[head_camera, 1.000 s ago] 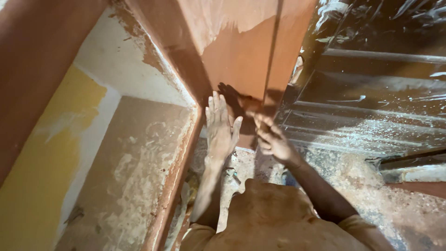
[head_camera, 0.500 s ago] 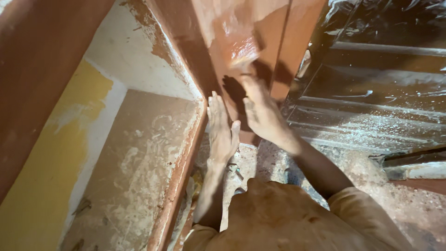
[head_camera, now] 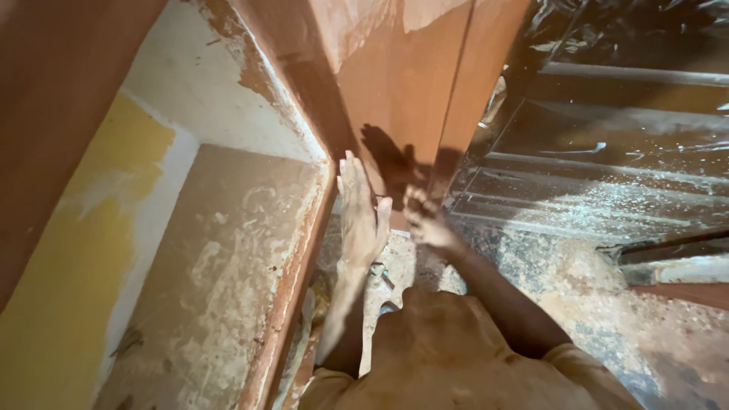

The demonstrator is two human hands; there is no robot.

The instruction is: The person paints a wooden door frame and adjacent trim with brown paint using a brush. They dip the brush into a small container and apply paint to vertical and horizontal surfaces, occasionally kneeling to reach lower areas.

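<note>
At the foot of a reddish-brown wooden panel [head_camera: 410, 99], where it meets a dusty floor [head_camera: 607, 304], the person's two hands work low and close together. The left hand [head_camera: 361, 216] lies flat and open, fingers straight and pressed together, its palm against the panel's lower face just beside the corner where the panel meets a plastered wall [head_camera: 220, 83]. It grips nothing; it only bears on the wood. The right hand [head_camera: 425, 220] sits just to the right of it, near the panel's bottom edge, fingers bent and bunched; whether it pinches something small or merely rubs the surface cannot be told, since the fingertips are blurred and partly shadowed.

The panel stands upright in front of both hands, its long axis running up and away from them, with a narrower vertical edge strip [head_camera: 478, 83] on its right side. The left hand is the nearer to the wall corner, the right hand the nearer to that strip. Both hands cast dark shadows on the wood directly above them.

To the right, crumpled clear plastic sheeting [head_camera: 607, 137] covers something dark and is speckled with pale dust. To the left, a worn, blotchy slab [head_camera: 220, 258] lies beyond a reddish rail [head_camera: 292, 296], and a yellow-painted patch [head_camera: 99, 190] shows on the wall.
</note>
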